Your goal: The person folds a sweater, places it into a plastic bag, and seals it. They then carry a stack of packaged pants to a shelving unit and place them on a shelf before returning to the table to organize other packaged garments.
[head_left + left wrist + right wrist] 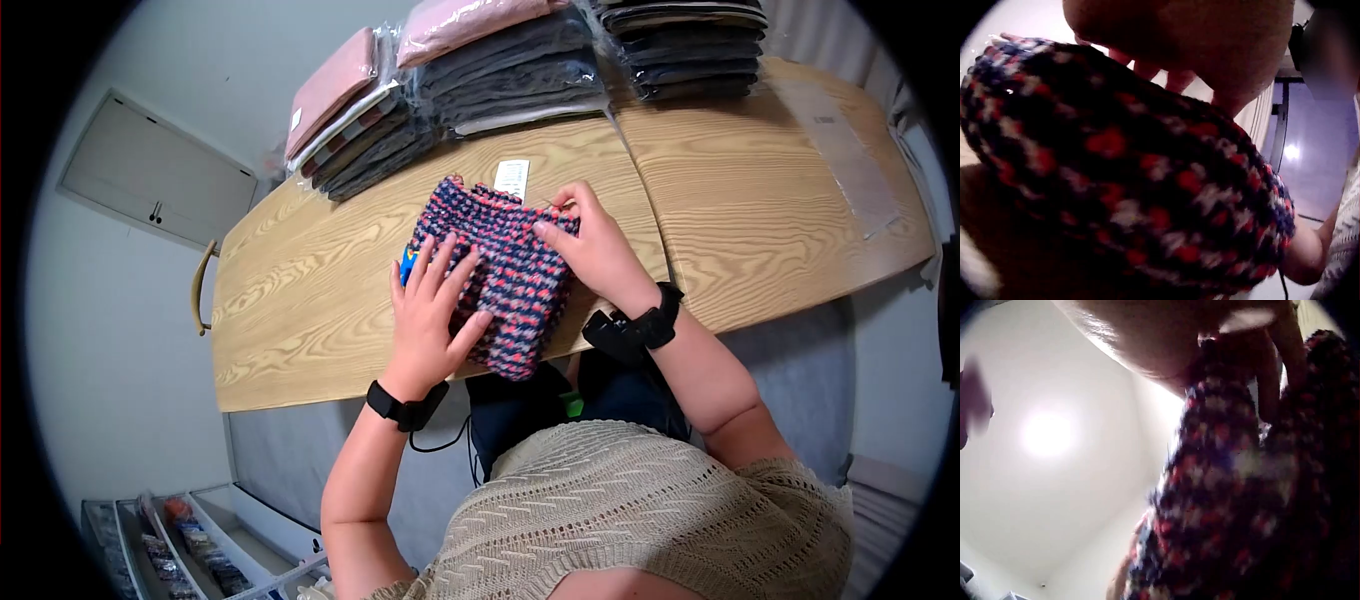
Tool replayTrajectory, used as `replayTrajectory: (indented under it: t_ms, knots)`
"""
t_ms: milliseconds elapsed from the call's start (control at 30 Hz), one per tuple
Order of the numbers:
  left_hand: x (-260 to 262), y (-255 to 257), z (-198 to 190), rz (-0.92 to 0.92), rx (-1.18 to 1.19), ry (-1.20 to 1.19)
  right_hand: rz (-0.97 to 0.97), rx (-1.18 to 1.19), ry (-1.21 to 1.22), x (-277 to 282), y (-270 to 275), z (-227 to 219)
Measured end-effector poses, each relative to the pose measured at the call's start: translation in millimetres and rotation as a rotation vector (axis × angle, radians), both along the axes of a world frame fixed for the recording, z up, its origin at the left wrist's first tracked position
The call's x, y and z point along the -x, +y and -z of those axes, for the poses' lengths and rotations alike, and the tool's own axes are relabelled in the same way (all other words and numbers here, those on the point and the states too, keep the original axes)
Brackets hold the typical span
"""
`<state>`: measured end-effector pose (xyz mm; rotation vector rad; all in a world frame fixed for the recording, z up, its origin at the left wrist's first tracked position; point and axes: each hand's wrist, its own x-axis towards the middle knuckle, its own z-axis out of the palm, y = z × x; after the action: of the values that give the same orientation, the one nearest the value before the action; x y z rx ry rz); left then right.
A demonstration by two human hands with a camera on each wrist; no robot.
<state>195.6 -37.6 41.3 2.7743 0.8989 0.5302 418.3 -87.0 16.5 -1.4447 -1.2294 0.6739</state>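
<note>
A chunky knitted piece (520, 270) in mixed navy, coral and whitish yarn slants across the table's front edge, its lower end overhanging. On its left part lies my left hand (428, 310), fingers straight and spread. My right hand (605, 250) pinches the upper right corner between thumb and fingers. Close up, the left wrist view shows the thick knit (1147, 187) bulging under the palm. The right wrist view has the knit (1210, 487) hanging from the right fingers, dark and blurred. A small bright blue thing (407, 264) peeks out at the knit's left edge, mostly hidden.
A white printed card (512, 176) lies just behind the knit on the wooden table (310, 290). Bagged stacks of folded fabric (510, 80) line the back, with a clear plastic sleeve (840, 160) at the right. Divided bins (190, 540) stand at lower left.
</note>
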Motion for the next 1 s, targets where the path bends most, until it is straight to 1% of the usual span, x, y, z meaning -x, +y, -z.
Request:
replayTrajectory:
  t_ms: [67,133,200,233,267,333,367,400,433,467,500,533,567,600,667,733,800,867,933,967,1000]
  knots:
    - [2,-2,0,0.094,-0.086,0.092,0.139,0.057,0.04,-6,4,12]
    - [-3,-6,4,0.148,-0.098,0.091,0.16,0.019,0.0,-10,10,26]
    - [-8,-5,10,0.117,-0.168,0.159,0.216,0.115,0.092,-12,13,37]
    - [-11,-4,12,0.116,-0.169,0.158,0.244,0.064,0.063,-11,15,44]
    - [-15,-1,14,0.095,-0.144,0.162,0.244,0.062,0.06,-11,16,48]
    - [-19,5,16,0.072,-0.12,0.16,0.27,0.153,0.231,-13,20,52]
    - [-20,8,17,0.073,-0.133,0.181,0.27,0.151,0.227,-15,22,57]
    - [-21,9,17,0.074,-0.144,0.2,0.234,0.145,0.324,-18,24,59]
    - [-22,11,18,0.073,-0.105,0.198,0.197,0.137,0.421,-20,24,61]
    - [-22,12,18,0.073,-0.107,0.192,0.198,0.134,0.415,-23,24,63]
    - [-22,14,18,0.075,-0.089,0.225,0.207,0.131,0.253,-25,22,54]
    - [-24,15,17,0.075,-0.075,0.254,0.215,0.121,0.088,-25,20,34]
    - [-24,15,16,0.069,-0.057,0.253,0.281,-0.039,-0.271,-19,10,13]
    - [-24,14,15,0.068,-0.06,0.243,0.281,-0.043,-0.28,-13,10,2]
    - [-23,16,15,0.093,-0.024,0.232,0.058,-0.29,-0.965,-3,10,-11]
    - [-20,20,26,0.123,-0.055,0.151,-0.125,-0.122,-0.993,4,18,5]
    - [-20,17,23,0.116,-0.023,0.16,-0.268,0.127,-0.911,-2,29,27]
    - [-20,14,19,0.118,0.001,0.172,-0.313,0.05,-0.846,-13,32,37]
    - [-21,12,17,0.115,0.041,0.156,-0.367,0.031,-0.697,-32,15,23]
    - [-22,11,17,0.11,0.048,0.151,-0.324,-0.034,-0.671,-47,7,15]
    - [-22,10,16,0.1,0.057,0.152,-0.299,-0.019,-0.689,-70,1,8]
